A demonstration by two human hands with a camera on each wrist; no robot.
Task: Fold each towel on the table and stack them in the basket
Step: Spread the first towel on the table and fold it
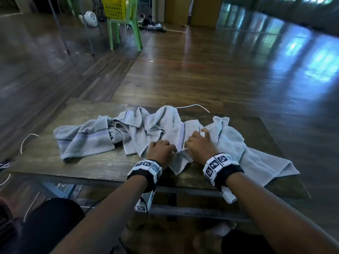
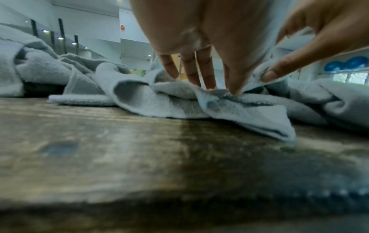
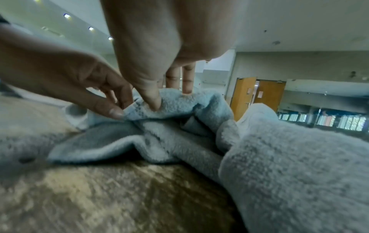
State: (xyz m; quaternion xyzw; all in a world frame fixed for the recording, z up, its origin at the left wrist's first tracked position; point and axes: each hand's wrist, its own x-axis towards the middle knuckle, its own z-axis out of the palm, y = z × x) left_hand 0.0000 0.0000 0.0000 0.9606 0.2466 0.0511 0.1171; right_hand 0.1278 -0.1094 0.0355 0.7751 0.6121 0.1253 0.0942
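Note:
Several crumpled grey towels lie across the wooden table (image 1: pixel 88 167). One striped towel (image 1: pixel 86 140) is at the left and another towel (image 1: pixel 256 162) spreads off the right front edge. Between them lies a middle towel (image 1: pixel 171 125) with a checkered band. My left hand (image 1: pixel 162 150) and right hand (image 1: pixel 197 143) sit side by side on its near edge. The left hand (image 3: pixel 117 110) pinches the hem between thumb and finger. The right hand (image 3: pixel 153 102) pinches the fold beside it, thumb pressed into the cloth. A yellow basket (image 1: pixel 114 7) stands on a green chair (image 1: pixel 126 33) far across the floor.
A white cable (image 1: pixel 192 106) runs along the table's far edge and another cable (image 1: pixel 27 138) loops off the left side. A white fan (image 1: pixel 90 18) sits on the floor near the chair. My knees are under the table's front edge.

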